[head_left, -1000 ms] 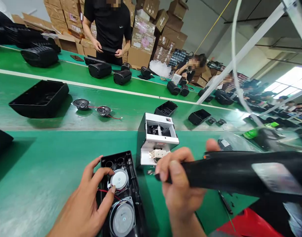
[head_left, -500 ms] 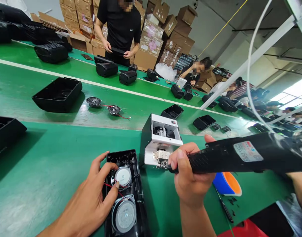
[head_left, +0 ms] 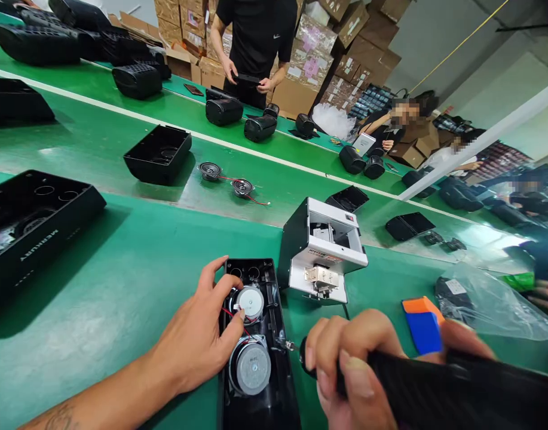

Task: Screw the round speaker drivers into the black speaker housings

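Note:
A black speaker housing point(head_left: 276, 334) lies on the green bench with its inner side up. Two round speaker drivers sit inside it, an upper one point(head_left: 250, 302) and a lower one point(head_left: 253, 367), with thin red wires beside them. My left hand point(head_left: 206, 334) grips the upper driver between thumb and fingers. In my right hand point(head_left: 358, 352) is a black electric screwdriver point(head_left: 457, 379), held almost level. Its tip points left at the housing's right edge; whether a screw sits on it I cannot tell. Just beyond stands a white and black screw feeder point(head_left: 327, 251).
Another black housing point(head_left: 40, 221) rests at the left. A blue and orange container point(head_left: 421, 325) and a clear plastic bag point(head_left: 498, 298) are at the right. On the conveyor belt are an open housing point(head_left: 159, 155) and two loose drivers point(head_left: 226, 179). A co-worker point(head_left: 258, 42) stands across.
My right hand has brought the screwdriver from the screw feeder's front down to the housing's right edge. My left hand stays on the upper driver. The view has swung left.

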`<state>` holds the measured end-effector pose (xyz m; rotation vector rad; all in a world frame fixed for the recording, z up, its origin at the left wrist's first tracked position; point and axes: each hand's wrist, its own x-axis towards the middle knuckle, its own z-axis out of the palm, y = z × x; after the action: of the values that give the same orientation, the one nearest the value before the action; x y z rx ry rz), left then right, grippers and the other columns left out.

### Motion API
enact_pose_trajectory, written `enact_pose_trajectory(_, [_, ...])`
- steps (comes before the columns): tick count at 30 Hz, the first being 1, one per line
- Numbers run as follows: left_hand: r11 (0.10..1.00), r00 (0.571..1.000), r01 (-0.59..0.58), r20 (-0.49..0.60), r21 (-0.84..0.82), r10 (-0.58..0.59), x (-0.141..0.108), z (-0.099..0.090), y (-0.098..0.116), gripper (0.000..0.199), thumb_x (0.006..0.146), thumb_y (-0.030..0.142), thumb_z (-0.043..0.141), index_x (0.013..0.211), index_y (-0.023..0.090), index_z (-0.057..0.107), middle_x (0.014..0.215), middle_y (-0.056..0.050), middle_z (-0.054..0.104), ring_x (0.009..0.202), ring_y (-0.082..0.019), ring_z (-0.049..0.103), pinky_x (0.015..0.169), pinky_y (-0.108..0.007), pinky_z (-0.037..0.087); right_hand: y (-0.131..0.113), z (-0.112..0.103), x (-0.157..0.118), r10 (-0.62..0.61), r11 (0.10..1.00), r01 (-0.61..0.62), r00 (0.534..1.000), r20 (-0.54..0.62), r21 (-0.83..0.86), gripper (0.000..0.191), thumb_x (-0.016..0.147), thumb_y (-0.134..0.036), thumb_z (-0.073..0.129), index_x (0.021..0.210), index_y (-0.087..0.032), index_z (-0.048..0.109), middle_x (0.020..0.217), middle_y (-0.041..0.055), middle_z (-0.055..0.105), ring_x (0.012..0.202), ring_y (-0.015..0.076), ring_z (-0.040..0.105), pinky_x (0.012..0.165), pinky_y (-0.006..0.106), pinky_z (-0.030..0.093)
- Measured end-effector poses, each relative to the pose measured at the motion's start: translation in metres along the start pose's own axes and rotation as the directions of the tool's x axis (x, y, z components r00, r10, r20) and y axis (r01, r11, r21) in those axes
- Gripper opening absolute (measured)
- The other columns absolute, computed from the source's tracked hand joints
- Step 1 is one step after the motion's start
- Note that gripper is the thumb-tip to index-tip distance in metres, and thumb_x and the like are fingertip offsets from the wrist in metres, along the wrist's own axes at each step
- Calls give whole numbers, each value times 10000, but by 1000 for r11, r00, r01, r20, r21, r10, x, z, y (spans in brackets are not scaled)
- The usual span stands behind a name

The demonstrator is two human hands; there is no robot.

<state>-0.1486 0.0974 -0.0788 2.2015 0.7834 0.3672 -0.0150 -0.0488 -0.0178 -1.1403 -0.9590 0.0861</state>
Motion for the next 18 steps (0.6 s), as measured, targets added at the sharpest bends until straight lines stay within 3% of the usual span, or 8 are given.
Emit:
enact_pose_trajectory(1, [1000,1000,-4,-2,1,4,0,1,-1,238,1086,360,448,1254,288,601,1772,-160,332,743,-205,741,775,-513,621,5,4,-3,-13,1000,14,1000,-26,11,73,1139,-285,677,1182,-323,632,699,-83,495,424,149,468,413,303,463])
enact_pose_trajectory(3, [1000,1000,-20,-9,5,20,1,2,-4,243,1084,371,453,1258,287,601,1771,-168,329,793,-226,761,775,-522,630,15,10,-8,2,999,0,998,-55,33,391,1153,-250,664,1478,-409,515,771,-86,521,477,152,511,454,295,472])
enact_pose_trajectory(5, [1000,1000,-29,-8,4,29,1,2,-5,239,1083,375,460,1257,288,599,1772,-168,329,862,-248,784,778,-516,637,23,14,-12,33,998,-30,998,-50,61,551,1162,-227,657,1597,-446,399,820,-86,530,526,149,530,503,294,486])
enact_pose_trajectory(10, [1000,1000,-10,16,1,10,-1,1,0,220,1091,350,445,1251,292,583,1764,-157,320,951,-268,796,838,-531,636,32,15,-16,43,995,-40,999,-27,90,536,1162,-196,651,1593,-419,420,840,-91,551,545,127,516,522,281,477])
enact_pose_trajectory(14, [1000,1000,-26,-15,-1,26,-2,1,3,211,1085,323,450,1244,290,586,1731,-153,357,1236,-351,766,875,-520,641,35,14,-19,51,997,-48,998,-41,67,528,1160,-193,646,1591,-398,420,844,-91,572,540,132,529,525,305,463])
enact_pose_trajectory(18, [999,999,-33,-10,-9,32,-1,1,1,202,1089,312,462,1240,283,593,1728,-162,359,1143,-314,791,799,-472,632,40,11,-26,58,997,-57,998,-15,49,549,1150,-224,650,1592,-396,373,824,-97,548,531,142,530,548,337,473])
